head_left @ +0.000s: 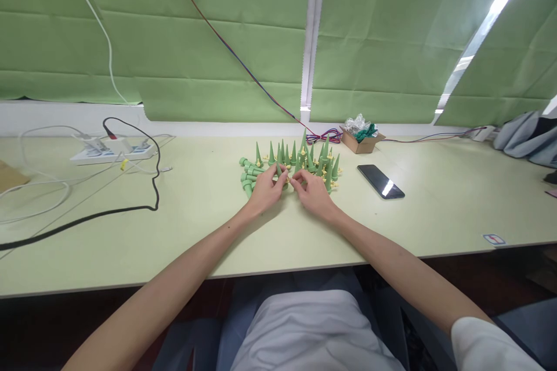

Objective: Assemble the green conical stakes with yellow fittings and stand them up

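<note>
My left hand (pixel 266 190) is closed round a green cone-shaped plastic spike (pixel 279 169), its tip pointing up past my fingers; it looks like a plant watering spike. Close beside it, the fingertips of my right hand (pixel 314 190) pinch a small yellow piece (pixel 288 179) at the spike's side. Whether the two parts are joined cannot be made out. Behind my hands many more green spikes (pixel 303 151) stand upright, several with yellow pieces on them. To the left of my left hand lie several green tube-like parts (pixel 249 177), partly hidden by it.
A black phone (pixel 380 181) lies on the pale table (pixel 195 232) to the right. Farther back is a small cardboard box (pixel 360 144) with crumpled plastic, near coiled red-blue wires (pixel 324 137). On the left sit a white power strip (pixel 113 153) and a black cable (pixel 157 185).
</note>
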`<state>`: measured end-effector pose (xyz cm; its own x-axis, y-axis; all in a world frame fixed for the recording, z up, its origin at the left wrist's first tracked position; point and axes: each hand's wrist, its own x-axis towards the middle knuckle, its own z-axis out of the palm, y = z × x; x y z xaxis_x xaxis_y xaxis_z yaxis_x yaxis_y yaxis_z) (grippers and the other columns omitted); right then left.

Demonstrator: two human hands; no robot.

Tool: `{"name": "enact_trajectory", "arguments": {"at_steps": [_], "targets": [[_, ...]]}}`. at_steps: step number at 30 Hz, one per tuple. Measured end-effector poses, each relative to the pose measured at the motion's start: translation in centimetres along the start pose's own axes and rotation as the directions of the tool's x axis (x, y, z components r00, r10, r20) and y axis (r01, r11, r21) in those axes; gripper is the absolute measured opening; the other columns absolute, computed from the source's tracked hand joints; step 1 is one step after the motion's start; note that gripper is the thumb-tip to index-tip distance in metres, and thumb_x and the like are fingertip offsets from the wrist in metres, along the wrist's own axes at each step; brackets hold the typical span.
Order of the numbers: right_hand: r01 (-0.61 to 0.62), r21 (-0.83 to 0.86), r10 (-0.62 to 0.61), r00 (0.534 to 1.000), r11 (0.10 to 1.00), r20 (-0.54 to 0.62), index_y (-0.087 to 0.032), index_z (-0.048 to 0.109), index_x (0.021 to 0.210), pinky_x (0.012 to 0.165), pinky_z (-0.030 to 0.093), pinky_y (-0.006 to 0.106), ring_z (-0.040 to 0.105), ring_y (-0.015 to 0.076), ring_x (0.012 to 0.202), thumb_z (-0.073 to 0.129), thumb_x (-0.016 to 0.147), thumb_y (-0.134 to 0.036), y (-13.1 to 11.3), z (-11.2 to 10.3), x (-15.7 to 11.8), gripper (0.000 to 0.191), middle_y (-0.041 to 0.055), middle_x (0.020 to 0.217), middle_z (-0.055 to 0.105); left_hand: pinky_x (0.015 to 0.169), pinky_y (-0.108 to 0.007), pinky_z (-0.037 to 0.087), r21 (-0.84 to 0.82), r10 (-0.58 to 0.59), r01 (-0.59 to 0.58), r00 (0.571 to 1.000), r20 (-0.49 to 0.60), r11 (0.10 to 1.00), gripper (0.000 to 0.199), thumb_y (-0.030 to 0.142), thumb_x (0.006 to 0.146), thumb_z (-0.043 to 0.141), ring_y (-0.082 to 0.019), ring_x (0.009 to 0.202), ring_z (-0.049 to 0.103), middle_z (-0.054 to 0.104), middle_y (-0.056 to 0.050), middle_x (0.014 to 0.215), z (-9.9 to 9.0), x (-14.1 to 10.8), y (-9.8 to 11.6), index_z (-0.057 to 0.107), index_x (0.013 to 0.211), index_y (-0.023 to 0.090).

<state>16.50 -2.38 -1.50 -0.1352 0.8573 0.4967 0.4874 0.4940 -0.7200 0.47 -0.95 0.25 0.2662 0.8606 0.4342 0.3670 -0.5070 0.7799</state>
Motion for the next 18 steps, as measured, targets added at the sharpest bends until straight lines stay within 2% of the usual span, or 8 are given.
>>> {"name": "enact_trajectory", "arguments": {"at_steps": [6,12,15,18], "targets": [[0.033,0.055,-0.033,0.999,0.998,0.0,-0.02,0.059,0.088,0.06,0.042,0.026,0.057,0.0147,0.062,0.051,0.095,-0.032,-0.11,-0.13,-0.1,0.016,0.0024,0.078,0.066,0.039,-0.024,0.038,-0.074,-0.05,0.048,0.998,-0.033,0.996,0.026,0.046,0.094,0.051,-0.008,0.04,0.046,0.058,0.001,0.073,0.04,0.14,0.04,0.053,0.088,0.021],[0.048,0.058,-0.049,0.999,0.997,0.009,-0.021,0.06,0.092,0.06,0.044,0.027,0.059,0.016,0.067,0.051,0.094,-0.031,-0.02,-0.23,-0.03,0.013,0.0042,0.09,0.069,0.035,-0.023,0.031,-0.138,-0.12,0.113,0.992,-0.047,0.984,0.024,0.044,0.093,0.052,-0.007,0.034,0.041,0.056,0.003,0.067,0.02,0.3,-0.11,0.05,0.089,0.021],[0.032,0.063,-0.033,0.999,0.997,0.008,-0.021,0.06,0.092,0.06,0.044,0.027,0.058,0.015,0.064,0.053,0.093,-0.03,0.03,-0.17,0.04,0.011,0.0037,0.091,0.069,0.038,-0.024,0.033,-0.105,-0.114,0.107,0.992,-0.063,0.989,0.024,0.045,0.093,0.051,-0.008,0.037,0.041,0.058,0.002,0.069,-0.05,0.29,-0.07,0.05,0.09,0.021],[0.023,0.067,-0.024,1.0,0.998,0.008,-0.021,0.06,0.093,0.06,0.044,0.028,0.056,0.014,0.06,0.054,0.092,-0.029,0.03,-0.11,0.05,0.01,0.0034,0.091,0.069,0.045,-0.024,0.038,-0.014,-0.056,0.055,0.995,-0.084,0.998,0.024,0.044,0.093,0.05,-0.01,0.047,0.046,0.061,0.0,0.075,-0.11,0.19,0.09,0.053,0.089,0.021]]}}
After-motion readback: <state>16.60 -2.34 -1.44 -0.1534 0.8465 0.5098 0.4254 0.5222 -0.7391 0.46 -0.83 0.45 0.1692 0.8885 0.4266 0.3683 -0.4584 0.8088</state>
